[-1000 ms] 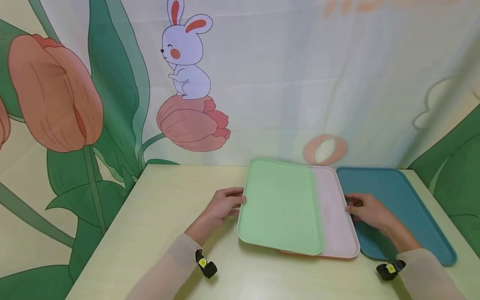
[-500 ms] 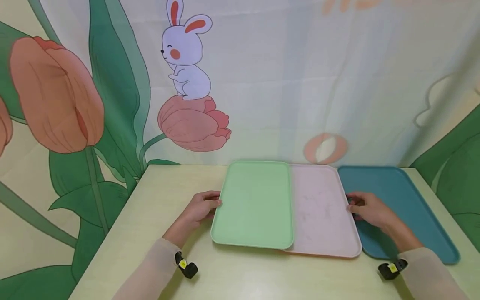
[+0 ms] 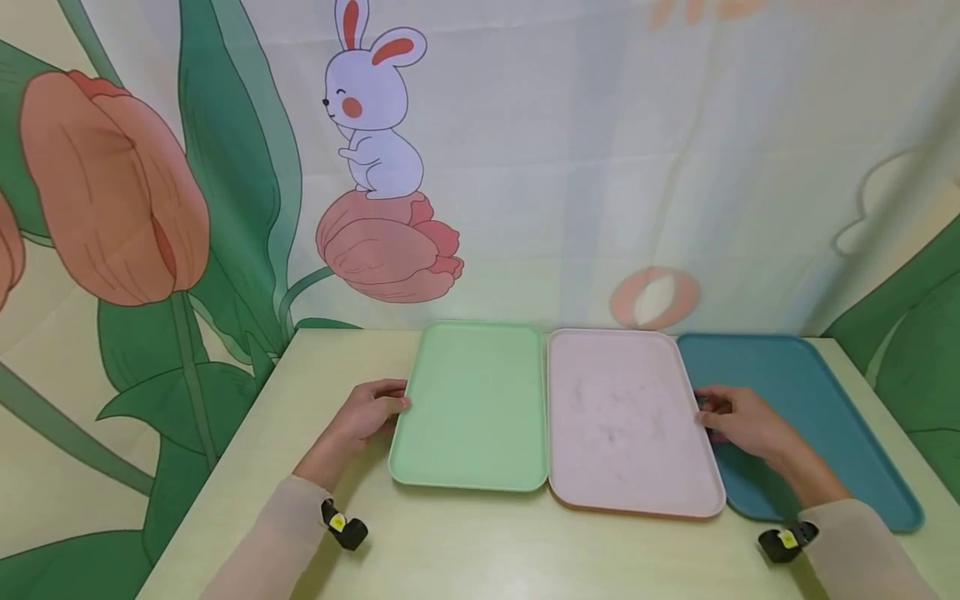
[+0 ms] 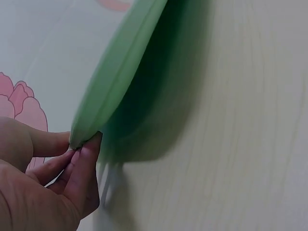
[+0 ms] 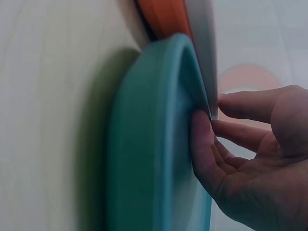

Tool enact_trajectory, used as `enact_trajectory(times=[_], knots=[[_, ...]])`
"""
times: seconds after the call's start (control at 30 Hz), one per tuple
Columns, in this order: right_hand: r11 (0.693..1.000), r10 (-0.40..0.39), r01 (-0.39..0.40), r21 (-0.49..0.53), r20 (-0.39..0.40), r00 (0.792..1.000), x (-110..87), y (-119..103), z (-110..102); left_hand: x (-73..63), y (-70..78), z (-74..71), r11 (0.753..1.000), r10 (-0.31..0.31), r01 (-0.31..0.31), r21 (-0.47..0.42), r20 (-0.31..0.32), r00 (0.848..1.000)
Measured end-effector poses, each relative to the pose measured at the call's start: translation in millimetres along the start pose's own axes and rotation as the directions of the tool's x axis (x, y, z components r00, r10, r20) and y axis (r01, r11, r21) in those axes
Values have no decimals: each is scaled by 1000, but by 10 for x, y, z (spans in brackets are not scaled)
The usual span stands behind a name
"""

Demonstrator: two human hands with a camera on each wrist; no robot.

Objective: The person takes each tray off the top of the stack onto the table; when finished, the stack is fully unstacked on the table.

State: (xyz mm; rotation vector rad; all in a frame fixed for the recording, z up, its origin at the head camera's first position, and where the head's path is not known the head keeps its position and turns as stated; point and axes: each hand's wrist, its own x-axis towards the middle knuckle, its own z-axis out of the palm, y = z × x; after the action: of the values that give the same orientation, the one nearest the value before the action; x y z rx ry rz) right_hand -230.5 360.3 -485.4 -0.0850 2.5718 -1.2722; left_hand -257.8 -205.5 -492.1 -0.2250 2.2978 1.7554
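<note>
Head cam: w/ L hand (image 3: 366, 414) you're pinching green tray (image 3: 471, 408) by L rim, R hand (image 3: 744, 422) pink tray (image 3: 632, 421) by R; green's lying btwn hands, L nearer, long axis running near-far.

See a pale, wood-grained worktop (image 3: 480, 546) backed by a printed cloth (image 3: 525, 183). On the cloth, find a white rabbit (image 3: 386, 158) perched on a sideways pink tulip (image 3: 382, 254), with a larger orange tulip (image 3: 112, 192) and green leaves (image 3: 217, 125) farther left, an orange ring (image 3: 624, 300) lower right.
</note>
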Motion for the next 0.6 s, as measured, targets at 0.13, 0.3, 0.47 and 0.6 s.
enact_trajectory(times=[0.13,0.3,0.47,0.6], knots=[[1000,0,0,4,5,1000,0,19,-1,-1,6,-9,1000,6,-6,21,1,1000],[1000,-11,11,12,10,1000,-6,35,-2,-25,12,46,999,24,-23,24,-25,999],[1000,-15,15,21,15,1000,-2,50,-7,-50,-3,106,992,56,-45,118,-98,994],[1000,-8,8,30,14,1000,-2,61,-24,-65,-2,135,946,125,-91,311,-93,988]])
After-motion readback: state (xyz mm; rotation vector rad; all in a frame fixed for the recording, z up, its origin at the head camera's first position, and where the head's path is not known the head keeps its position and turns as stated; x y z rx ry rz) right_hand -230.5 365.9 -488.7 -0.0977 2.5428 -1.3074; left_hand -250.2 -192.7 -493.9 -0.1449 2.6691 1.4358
